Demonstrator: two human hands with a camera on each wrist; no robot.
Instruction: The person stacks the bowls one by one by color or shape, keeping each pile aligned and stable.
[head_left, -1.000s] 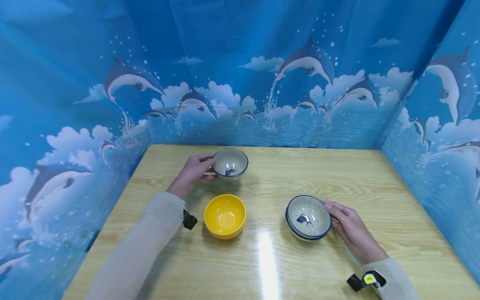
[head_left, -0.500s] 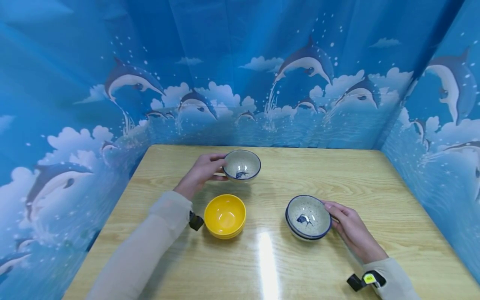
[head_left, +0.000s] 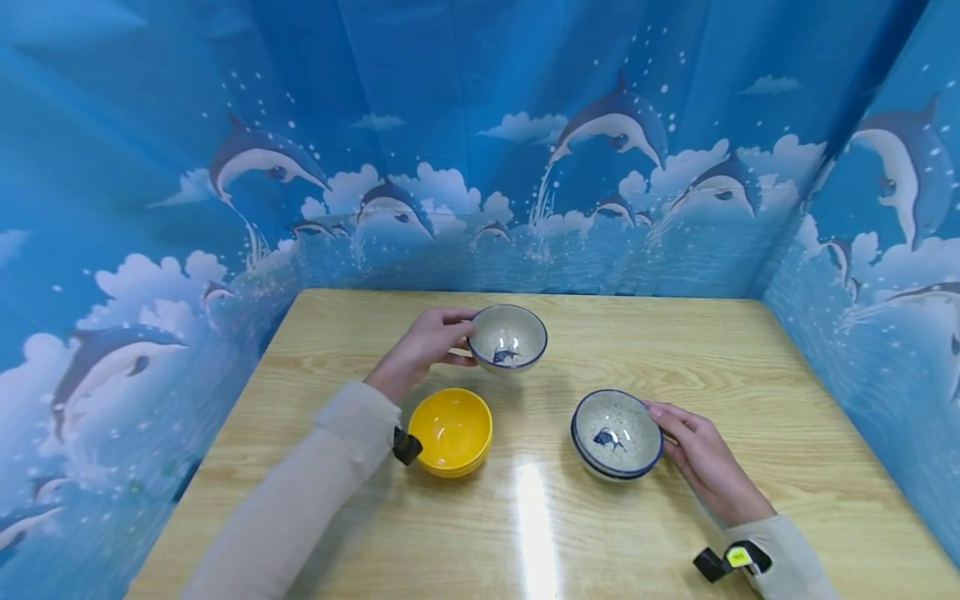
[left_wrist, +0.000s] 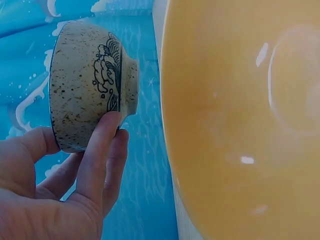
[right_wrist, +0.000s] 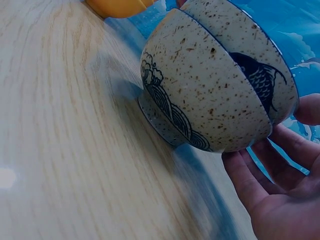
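Observation:
My left hand (head_left: pixel 433 340) grips a speckled grey bowl (head_left: pixel 510 335) by its left side, thumb at the dark blue rim. In the left wrist view the bowl's (left_wrist: pixel 82 85) outside shows a wave drawing, and fingers curl along its wall. On the right, two matching bowls are nested, the upper bowl (head_left: pixel 618 427) showing a blue fish inside. My right hand (head_left: pixel 703 458) holds this stack at its right edge. The right wrist view has the thumb at the upper rim and fingers under the lower bowl's (right_wrist: pixel 200 90) side.
Stacked yellow bowls (head_left: pixel 450 429) stand left of centre, just in front of the left hand and close to its wrist camera (head_left: pixel 407 447). Curtains (head_left: pixel 480 167) printed with dolphins rise behind and beside the wooden table (head_left: pixel 675 333).
The left hand has carried its bowl to the right and slightly nearer, past the back of the yellow bowls. The right hand and its stacked bowls have stayed in place.

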